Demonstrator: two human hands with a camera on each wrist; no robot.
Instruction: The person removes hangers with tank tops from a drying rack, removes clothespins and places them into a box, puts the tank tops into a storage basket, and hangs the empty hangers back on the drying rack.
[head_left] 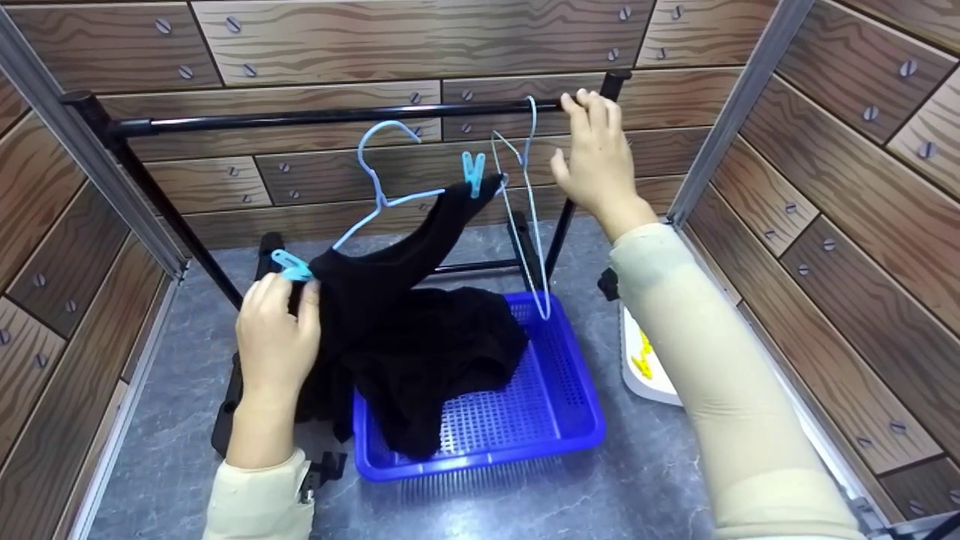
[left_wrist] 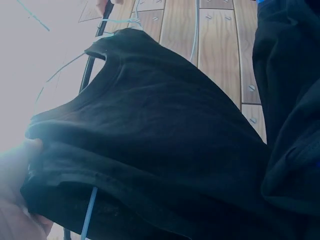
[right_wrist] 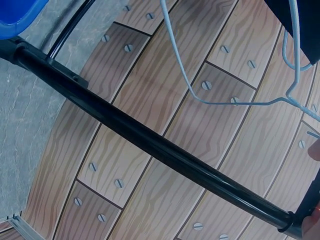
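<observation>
A black top hangs on a light-blue hanger, its lower cloth spreading over the blue basket. Light-blue clothespins sit at both shoulders. With its fingers curled at the near shoulder, just below the left clothespin, my left hand pinches the cloth. The left wrist view shows a hanger end at the armhole. My right hand touches the black rack bar near its right end, fingers fairly straight. Beside it, a bare hanger is hooked over the bar.
The blue basket stands on the grey floor under the rack. To its right, partly behind the right sleeve, is a white tray with yellow clothespins. Wood-patterned walls enclose the space; the rack's upright stands left.
</observation>
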